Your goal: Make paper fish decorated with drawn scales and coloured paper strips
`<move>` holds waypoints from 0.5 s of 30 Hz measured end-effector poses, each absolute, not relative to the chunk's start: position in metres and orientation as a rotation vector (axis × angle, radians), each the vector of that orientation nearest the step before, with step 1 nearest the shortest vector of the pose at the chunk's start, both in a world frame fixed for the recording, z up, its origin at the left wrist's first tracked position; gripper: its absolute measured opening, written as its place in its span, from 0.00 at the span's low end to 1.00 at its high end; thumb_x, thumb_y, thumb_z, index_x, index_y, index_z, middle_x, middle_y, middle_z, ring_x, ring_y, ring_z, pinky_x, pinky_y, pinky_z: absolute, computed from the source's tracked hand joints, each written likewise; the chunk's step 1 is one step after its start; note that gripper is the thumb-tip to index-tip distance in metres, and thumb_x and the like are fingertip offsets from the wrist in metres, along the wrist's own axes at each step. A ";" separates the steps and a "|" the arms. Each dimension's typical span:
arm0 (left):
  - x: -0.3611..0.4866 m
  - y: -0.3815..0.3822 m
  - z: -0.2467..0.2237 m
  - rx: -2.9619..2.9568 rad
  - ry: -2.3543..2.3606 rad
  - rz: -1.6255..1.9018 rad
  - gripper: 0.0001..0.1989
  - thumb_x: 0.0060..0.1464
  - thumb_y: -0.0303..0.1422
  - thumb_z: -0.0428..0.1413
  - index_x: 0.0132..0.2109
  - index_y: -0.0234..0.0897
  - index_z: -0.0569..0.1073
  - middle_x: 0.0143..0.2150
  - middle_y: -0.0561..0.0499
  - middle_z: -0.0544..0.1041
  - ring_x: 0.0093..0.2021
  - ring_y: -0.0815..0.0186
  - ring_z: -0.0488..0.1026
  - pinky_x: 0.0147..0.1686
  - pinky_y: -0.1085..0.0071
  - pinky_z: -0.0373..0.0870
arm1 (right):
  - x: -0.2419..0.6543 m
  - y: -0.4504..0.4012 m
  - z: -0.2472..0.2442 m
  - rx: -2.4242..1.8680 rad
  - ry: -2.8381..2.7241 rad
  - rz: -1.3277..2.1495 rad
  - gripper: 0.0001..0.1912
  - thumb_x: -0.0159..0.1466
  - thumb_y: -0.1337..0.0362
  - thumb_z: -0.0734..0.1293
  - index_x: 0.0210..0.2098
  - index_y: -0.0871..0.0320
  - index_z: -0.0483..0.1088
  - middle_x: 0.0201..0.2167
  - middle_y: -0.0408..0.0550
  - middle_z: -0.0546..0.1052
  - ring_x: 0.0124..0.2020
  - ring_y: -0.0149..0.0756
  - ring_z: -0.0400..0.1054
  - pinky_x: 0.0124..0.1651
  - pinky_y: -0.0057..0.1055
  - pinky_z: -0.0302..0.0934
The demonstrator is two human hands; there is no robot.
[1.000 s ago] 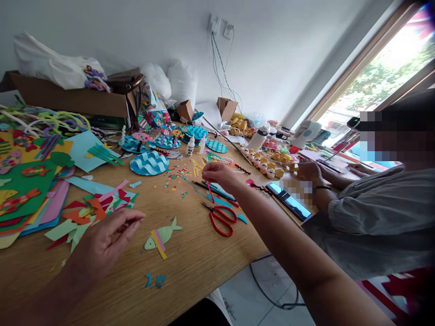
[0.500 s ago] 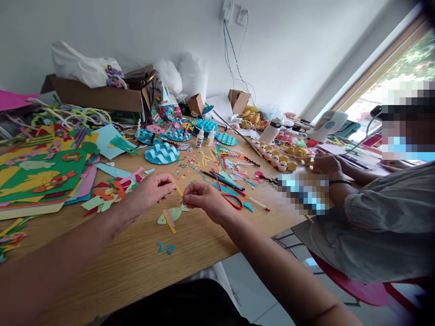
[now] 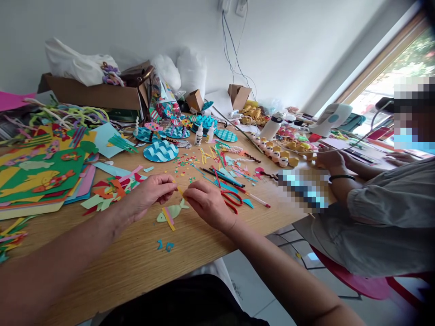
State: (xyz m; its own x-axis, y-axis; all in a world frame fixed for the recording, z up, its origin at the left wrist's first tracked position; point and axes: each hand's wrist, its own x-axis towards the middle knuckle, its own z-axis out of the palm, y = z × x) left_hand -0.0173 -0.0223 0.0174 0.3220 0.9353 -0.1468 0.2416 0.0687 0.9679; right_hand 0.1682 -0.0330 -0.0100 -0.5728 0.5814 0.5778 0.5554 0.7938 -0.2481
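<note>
Yellow paper strip (image 3: pixel 180 190) is held just above the desk (image 3: pixel 118 271), spanning the gap between both grips. Left grip (image 3: pixel 154 193): thumb and fingers pinched together on one end. Right grip (image 3: pixel 209 203): likewise closed, on the opposite end. Pale green fish cut-out (image 3: pixel 176 211) lies on the desk, wearer's side of the strip, tail beside the right grip.

Standing as a wooden table (image 3: pixel 115 276), carrying a green paper fish (image 3: pixel 175 211) near the front, with blue scraps (image 3: pixel 169 246) nearer the edge. Holding red scissors (image 3: pixel 232 198) to the right, paper cuttings (image 3: pixel 113 189) and a paper stack (image 3: pixel 77 194) to the left. Supporting two glue bottles (image 3: pixel 199 135) and a wavy blue disc (image 3: pixel 160 152) farther back.
</note>
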 end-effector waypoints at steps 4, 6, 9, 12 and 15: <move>-0.018 -0.023 0.014 1.504 1.171 0.734 0.15 0.45 0.45 0.53 0.25 0.37 0.63 0.20 0.58 0.60 0.21 0.72 0.57 0.22 0.75 0.54 | 0.169 -0.035 -0.009 -0.826 -2.385 -0.029 0.12 0.66 0.67 0.56 0.33 0.58 0.71 0.33 0.50 0.73 0.35 0.31 0.65 0.39 0.27 0.58; -0.020 -0.024 0.012 1.539 1.175 0.732 0.15 0.46 0.45 0.52 0.24 0.37 0.63 0.20 0.57 0.60 0.22 0.72 0.57 0.22 0.75 0.54 | 0.169 -0.037 -0.010 -0.816 -2.413 -0.064 0.13 0.66 0.67 0.56 0.34 0.58 0.71 0.33 0.50 0.73 0.35 0.31 0.65 0.39 0.27 0.58; -0.022 -0.023 0.007 1.628 1.221 0.700 0.15 0.47 0.45 0.49 0.25 0.37 0.64 0.19 0.58 0.60 0.21 0.72 0.57 0.21 0.75 0.54 | 0.167 -0.039 -0.015 -0.800 -2.448 -0.091 0.11 0.65 0.68 0.56 0.35 0.59 0.70 0.33 0.49 0.73 0.35 0.31 0.65 0.39 0.28 0.57; -0.025 -0.020 0.002 1.760 1.313 0.676 0.14 0.45 0.44 0.49 0.25 0.37 0.66 0.19 0.58 0.60 0.21 0.71 0.57 0.21 0.75 0.53 | 0.165 -0.041 -0.020 -0.796 -2.487 -0.081 0.10 0.65 0.69 0.57 0.35 0.58 0.70 0.33 0.49 0.73 0.34 0.31 0.64 0.38 0.28 0.55; -0.029 -0.017 -0.003 1.820 1.349 0.665 0.11 0.42 0.42 0.51 0.26 0.38 0.68 0.22 0.56 0.65 0.24 0.70 0.60 0.23 0.74 0.56 | 0.162 -0.044 -0.023 -0.785 -2.532 -0.077 0.10 0.65 0.69 0.57 0.33 0.59 0.69 0.32 0.48 0.72 0.32 0.31 0.63 0.37 0.28 0.54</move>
State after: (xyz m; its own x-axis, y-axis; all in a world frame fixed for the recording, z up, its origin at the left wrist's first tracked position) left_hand -0.0294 -0.0175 -0.0032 0.3056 0.9517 -0.0304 0.5554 -0.1522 0.8175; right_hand 0.1621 -0.0437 -0.0226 -0.7178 0.5183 0.4649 0.5456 0.8335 -0.0870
